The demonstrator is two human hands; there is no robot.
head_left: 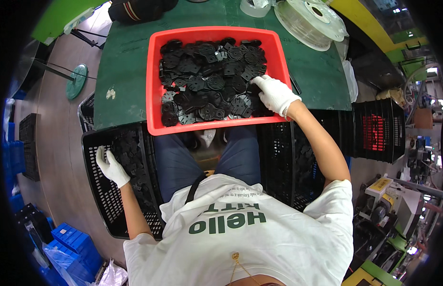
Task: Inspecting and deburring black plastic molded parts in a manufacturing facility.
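Note:
A red tray (153, 76) on the green table holds a heap of flat black plastic parts (207, 76). My right hand (274, 94), in a white glove, rests on the parts at the tray's right side, fingers curled into the pile; whether it grips one I cannot tell. My left hand (111, 166), also gloved, hangs over the black perforated crate (95, 190) at my left, fingers apart and holding nothing. That crate contains more black parts (131, 152).
A second black crate (283, 167) with black parts stands at my right, another black crate (378, 128) beyond it. A clear spool (309, 21) lies on the green table (121, 66). Blue bins (73, 243) sit on the floor at lower left. Machinery is at right.

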